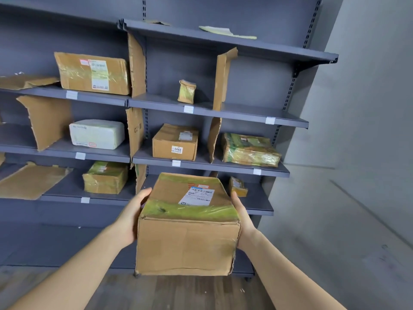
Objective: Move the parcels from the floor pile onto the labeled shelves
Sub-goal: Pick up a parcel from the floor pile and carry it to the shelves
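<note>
Cardboard parcel [187, 222] is held up in front of the grey shelves [223, 115], clamped between left hand [131, 218] and right hand [242, 217], one pressed against each side.

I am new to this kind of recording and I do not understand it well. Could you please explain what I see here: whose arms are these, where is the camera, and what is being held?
There is no machine here. The single picture comes from a wide-angle camera worn on a person's head, looking forward and down, so the two bare arms are that person's own.

The left hand and the right hand hold a cardboard box between them, one on each side; it has a printed label and greenish tape on top.

Behind it stands a grey shelf unit, split into compartments by cardboard dividers. Parcels already lie there, for example a box marked 0448 and a white parcel. Small white tags sit on the shelf edges.
</note>
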A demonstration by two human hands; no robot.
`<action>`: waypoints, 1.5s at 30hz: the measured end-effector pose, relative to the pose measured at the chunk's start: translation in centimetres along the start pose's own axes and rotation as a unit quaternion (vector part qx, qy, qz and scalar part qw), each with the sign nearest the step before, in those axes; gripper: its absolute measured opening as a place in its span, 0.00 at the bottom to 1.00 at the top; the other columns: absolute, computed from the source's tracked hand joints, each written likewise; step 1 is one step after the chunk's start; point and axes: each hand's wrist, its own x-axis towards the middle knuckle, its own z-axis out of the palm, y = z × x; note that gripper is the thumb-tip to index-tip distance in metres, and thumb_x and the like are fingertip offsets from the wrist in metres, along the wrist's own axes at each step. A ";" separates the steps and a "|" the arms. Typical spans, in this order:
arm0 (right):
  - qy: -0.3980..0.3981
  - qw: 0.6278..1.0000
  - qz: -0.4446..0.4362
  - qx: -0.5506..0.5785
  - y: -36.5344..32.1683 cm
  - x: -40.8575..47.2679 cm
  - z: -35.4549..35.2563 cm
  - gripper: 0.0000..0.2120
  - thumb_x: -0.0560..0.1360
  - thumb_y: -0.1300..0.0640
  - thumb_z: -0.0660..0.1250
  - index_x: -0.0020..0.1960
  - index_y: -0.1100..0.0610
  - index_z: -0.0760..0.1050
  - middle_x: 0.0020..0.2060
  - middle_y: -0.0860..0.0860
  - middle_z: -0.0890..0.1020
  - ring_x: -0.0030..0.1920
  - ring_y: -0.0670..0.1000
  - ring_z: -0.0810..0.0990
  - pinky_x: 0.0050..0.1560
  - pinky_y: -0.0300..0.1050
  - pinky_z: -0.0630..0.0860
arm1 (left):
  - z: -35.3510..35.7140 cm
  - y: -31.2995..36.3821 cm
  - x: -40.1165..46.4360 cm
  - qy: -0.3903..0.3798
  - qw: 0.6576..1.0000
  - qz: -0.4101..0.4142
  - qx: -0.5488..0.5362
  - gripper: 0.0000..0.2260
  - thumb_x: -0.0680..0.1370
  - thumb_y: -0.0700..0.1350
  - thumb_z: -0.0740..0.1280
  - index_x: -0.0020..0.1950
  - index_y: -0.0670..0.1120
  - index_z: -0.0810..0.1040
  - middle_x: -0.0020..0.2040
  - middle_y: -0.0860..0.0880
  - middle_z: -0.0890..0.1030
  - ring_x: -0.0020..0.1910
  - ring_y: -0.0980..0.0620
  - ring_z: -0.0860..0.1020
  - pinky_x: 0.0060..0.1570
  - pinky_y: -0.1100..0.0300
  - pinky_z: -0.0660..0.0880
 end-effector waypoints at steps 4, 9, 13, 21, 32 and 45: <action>0.003 0.998 -0.020 -0.059 -0.2 0.5 2.7 0.35 0.78 0.29 0.56 0.67 0.54 0.79 0.61 0.58 0.84 0.61 0.59 0.84 0.67 0.56 0.75 | -2.2 1.5 0.7 0.006 1.000 0.017 0.006 0.19 0.76 0.61 0.66 0.49 0.46 0.85 0.42 0.42 0.86 0.44 0.42 0.82 0.46 0.52 0.76; 0.001 0.996 -0.011 -0.090 1.6 2.3 6.1 0.33 0.77 0.30 0.59 0.67 0.54 0.80 0.61 0.58 0.84 0.62 0.60 0.82 0.70 0.56 0.73 | -6.0 2.0 1.3 0.031 0.999 0.002 -0.011 0.20 0.77 0.61 0.65 0.41 0.45 0.83 0.33 0.43 0.83 0.36 0.43 0.79 0.38 0.55 0.74; -0.001 0.993 0.012 -0.114 4.3 4.6 9.4 0.34 0.77 0.30 0.59 0.67 0.55 0.80 0.61 0.58 0.84 0.62 0.61 0.83 0.69 0.56 0.74 | -10.2 1.8 1.4 0.049 0.998 -0.001 -0.024 0.21 0.77 0.61 0.65 0.37 0.46 0.82 0.31 0.44 0.82 0.34 0.44 0.79 0.37 0.56 0.73; -0.056 0.986 0.045 -0.150 6.8 10.1 18.5 0.31 0.80 0.34 0.57 0.65 0.57 0.80 0.57 0.59 0.85 0.51 0.59 0.87 0.57 0.53 0.78 | -19.5 4.1 1.7 0.131 0.987 0.023 -0.089 0.20 0.78 0.61 0.64 0.42 0.45 0.83 0.31 0.45 0.82 0.31 0.46 0.79 0.35 0.56 0.74; -0.155 0.961 0.111 -0.198 13.4 21.5 33.1 0.29 0.79 0.36 0.62 0.64 0.58 0.82 0.55 0.60 0.86 0.56 0.60 0.85 0.56 0.53 0.80 | -33.6 7.2 2.9 0.275 0.947 0.058 -0.154 0.21 0.79 0.61 0.62 0.45 0.44 0.83 0.32 0.43 0.84 0.29 0.45 0.80 0.37 0.55 0.75; -0.264 0.925 0.131 -0.239 16.8 30.8 50.4 0.19 0.78 0.40 0.66 0.50 0.54 0.87 0.51 0.58 0.88 0.48 0.57 0.87 0.50 0.50 0.80 | -45.6 13.9 4.2 0.378 0.896 0.152 -0.176 0.19 0.81 0.55 0.60 0.46 0.44 0.84 0.39 0.44 0.86 0.31 0.49 0.83 0.31 0.61 0.78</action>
